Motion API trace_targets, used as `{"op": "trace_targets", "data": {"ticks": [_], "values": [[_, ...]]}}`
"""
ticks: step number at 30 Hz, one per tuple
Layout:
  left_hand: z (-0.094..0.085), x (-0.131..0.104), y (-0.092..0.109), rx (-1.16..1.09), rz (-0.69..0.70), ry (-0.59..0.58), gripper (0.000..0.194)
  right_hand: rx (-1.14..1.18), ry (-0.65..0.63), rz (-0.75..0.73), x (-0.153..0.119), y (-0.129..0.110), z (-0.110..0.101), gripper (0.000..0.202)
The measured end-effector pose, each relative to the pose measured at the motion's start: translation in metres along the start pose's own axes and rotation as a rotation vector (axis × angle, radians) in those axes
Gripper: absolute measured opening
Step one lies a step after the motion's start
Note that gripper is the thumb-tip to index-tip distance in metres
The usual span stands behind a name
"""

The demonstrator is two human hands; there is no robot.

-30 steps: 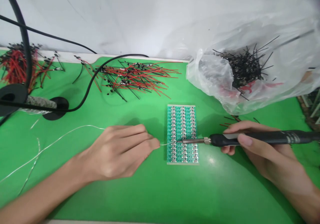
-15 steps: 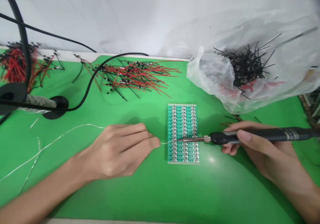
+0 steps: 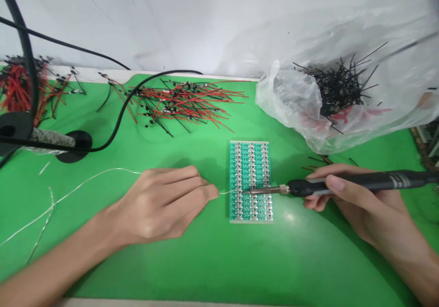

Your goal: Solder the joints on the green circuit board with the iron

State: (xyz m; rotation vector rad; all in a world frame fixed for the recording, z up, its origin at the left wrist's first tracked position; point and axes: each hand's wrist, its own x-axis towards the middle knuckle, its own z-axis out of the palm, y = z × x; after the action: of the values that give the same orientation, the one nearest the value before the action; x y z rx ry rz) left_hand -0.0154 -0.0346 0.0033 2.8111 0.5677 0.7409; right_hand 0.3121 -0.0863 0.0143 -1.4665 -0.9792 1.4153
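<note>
A green circuit board [image 3: 245, 174] with three columns of silvery parts lies flat on the green mat [image 3: 192, 270]. My left hand [image 3: 168, 204], to its left, pinches a thin solder wire [image 3: 99, 174], whose free end reaches over the board's left column. My right hand [image 3: 356, 202] is closed around a black soldering iron [image 3: 373, 183] on the right. The iron's metal tip comes in from the right and lies at the board near the wire's end; whether the two touch is too small to tell.
Red and black wires [image 3: 185, 101] are spread behind the board, with another bundle [image 3: 17, 87] at far left. A solder spool [image 3: 55, 138] lies left under a black cable [image 3: 120, 119]. A plastic bag [image 3: 288, 101] with black wires stands back right.
The whole view has shifted very slightly. Both hands, the iron and the board keep nearly the same places; the wire end sits marginally higher beside the iron's tip.
</note>
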Motion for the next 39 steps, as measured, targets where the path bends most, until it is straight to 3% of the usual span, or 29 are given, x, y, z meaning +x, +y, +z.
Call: {"op": "trace_targets", "data": {"ticks": [4,11,18,39], "values": [[0.0008,-0.0021,-0.0007,-0.012,-0.003,0.006,0.022,0.006,0.058,0.042,-0.0018,-0.0018,0.0039,0.017],[0.0004,-0.0024,-0.0003,-0.034,-0.032,-0.008,0.024,-0.026,0.054,0.013,0.002,-0.0014,0.0043,0.018],[0.0012,-0.0011,-0.0011,-0.015,-0.013,0.013,0.024,-0.052,0.164,-0.026,0.0023,0.0038,0.0078,0.024],[-0.0001,0.0003,-0.0014,-0.024,-0.01,0.009,0.023,0.062,0.082,-0.011,0.0043,-0.0022,0.0029,0.02]]}}
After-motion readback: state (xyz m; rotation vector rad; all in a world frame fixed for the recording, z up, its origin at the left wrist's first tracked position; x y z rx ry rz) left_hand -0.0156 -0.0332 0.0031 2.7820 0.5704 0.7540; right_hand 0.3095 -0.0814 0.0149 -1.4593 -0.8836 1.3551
